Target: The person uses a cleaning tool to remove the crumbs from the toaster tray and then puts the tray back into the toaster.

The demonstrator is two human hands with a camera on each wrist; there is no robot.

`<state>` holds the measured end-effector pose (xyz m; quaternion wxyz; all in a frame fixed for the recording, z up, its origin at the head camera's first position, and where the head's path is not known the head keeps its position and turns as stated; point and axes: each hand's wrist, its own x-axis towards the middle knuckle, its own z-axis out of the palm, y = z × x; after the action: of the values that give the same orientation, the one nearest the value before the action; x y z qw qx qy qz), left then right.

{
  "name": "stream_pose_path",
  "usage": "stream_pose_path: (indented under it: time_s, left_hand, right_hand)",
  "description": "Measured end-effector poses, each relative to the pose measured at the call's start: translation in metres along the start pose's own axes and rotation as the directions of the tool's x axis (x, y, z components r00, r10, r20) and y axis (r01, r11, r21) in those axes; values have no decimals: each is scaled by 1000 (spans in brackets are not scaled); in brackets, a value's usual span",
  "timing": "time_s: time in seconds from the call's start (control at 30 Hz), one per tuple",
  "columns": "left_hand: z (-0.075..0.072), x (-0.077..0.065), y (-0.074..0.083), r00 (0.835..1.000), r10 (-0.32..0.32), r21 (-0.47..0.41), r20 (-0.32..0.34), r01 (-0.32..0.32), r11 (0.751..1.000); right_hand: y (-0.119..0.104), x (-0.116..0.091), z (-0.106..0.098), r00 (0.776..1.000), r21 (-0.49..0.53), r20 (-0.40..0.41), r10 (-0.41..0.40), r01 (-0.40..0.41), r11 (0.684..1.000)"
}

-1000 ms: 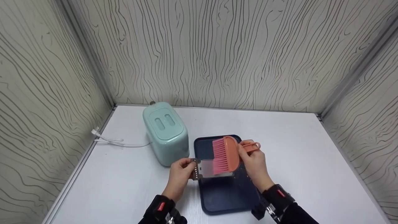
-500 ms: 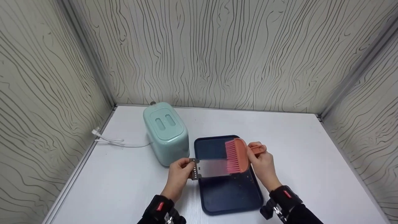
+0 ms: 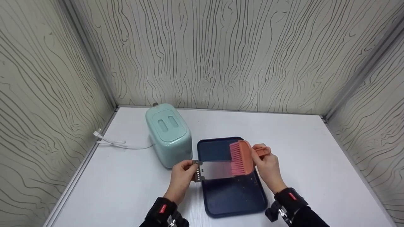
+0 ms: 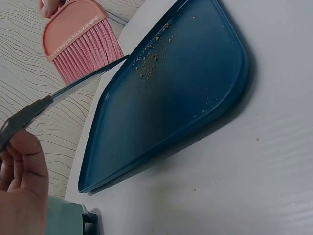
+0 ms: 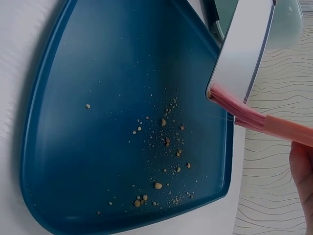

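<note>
My left hand (image 3: 181,176) pinches the dark end of a flat metal crumb tray (image 3: 216,170), holding it level above a dark blue serving tray (image 3: 233,201). In my right hand (image 3: 266,167) is the handle of an orange brush (image 3: 246,157). Its pink bristles (image 5: 237,107) bend against the crumb tray's far right end. Below, brown crumbs (image 5: 164,142) lie scattered on the blue tray, mostly beneath that end. In the left wrist view the crumb tray appears edge-on, with the brush (image 4: 73,29) behind it.
A mint-green toaster (image 3: 169,135) stands left of the blue tray, close to my left hand. Its white cord (image 3: 116,144) runs left to a plug near the table's edge. Patterned walls (image 3: 205,56) enclose the white table (image 3: 300,151) at the back and sides. A few specks lie on the tabletop.
The brush has swept rightward along the crumb tray to its right end, then barely moved over the last half second. My left hand keeps the crumb tray nearly still.
</note>
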<state>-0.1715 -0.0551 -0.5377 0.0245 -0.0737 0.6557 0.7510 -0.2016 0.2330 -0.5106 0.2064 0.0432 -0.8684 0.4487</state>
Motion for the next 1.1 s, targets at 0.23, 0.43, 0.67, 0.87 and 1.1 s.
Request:
stream_pose_path:
  time_s: [0.23, 0.43, 0.67, 0.87, 1.1]
  left_hand:
    - [-1, 1, -2, 1000, -13, 31, -26, 14, 999]
    - [0, 1, 0, 999, -17, -8, -43, 17, 1000]
    - [0, -1, 4, 999, -9, -25, -51, 8, 1000]
    - [0, -2, 4, 999, -10, -31, -53, 8, 999]
    - [1, -2, 4, 999, -9, -29, -52, 8, 1000]
  right_hand:
    - [4, 0, -2, 998, 20, 5, 67, -67, 998]
    - [8, 0, -2, 997, 6, -13, 73, -73, 997]
    - [12, -1, -3, 999, -44, -35, 40, -42, 998]
    - [11, -2, -3, 997, -42, -26, 66, -68, 997]
    - [7, 0, -6, 996, -31, -45, 77, -78, 996]
